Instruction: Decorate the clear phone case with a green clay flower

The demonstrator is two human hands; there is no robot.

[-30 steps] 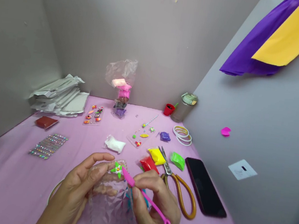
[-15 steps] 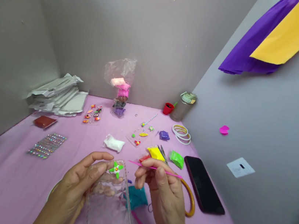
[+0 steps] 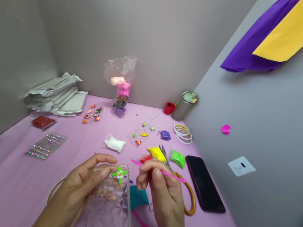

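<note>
My left hand is closed around the upper left edge of a clear phone case with a faceted surface. Near the case's top sits a green and white clay flower with an orange centre. Between the thumb and fingers of my right hand is a thin pink plastic modelling tool, its left tip pointing toward the flower but apart from it. A teal clay packet and another pink tool lie on the table between the case and my right hand.
Scissors with orange handles lie partly behind my right hand, beside a black phone. Yellow, green and white clay packets lie beyond. Farther back are tape rolls, a bottle and sticker sheets.
The whole view has shifted slightly. The case and its flower sit a little farther right and lower, closer to the pink tool's tip. Both hands keep their hold.
</note>
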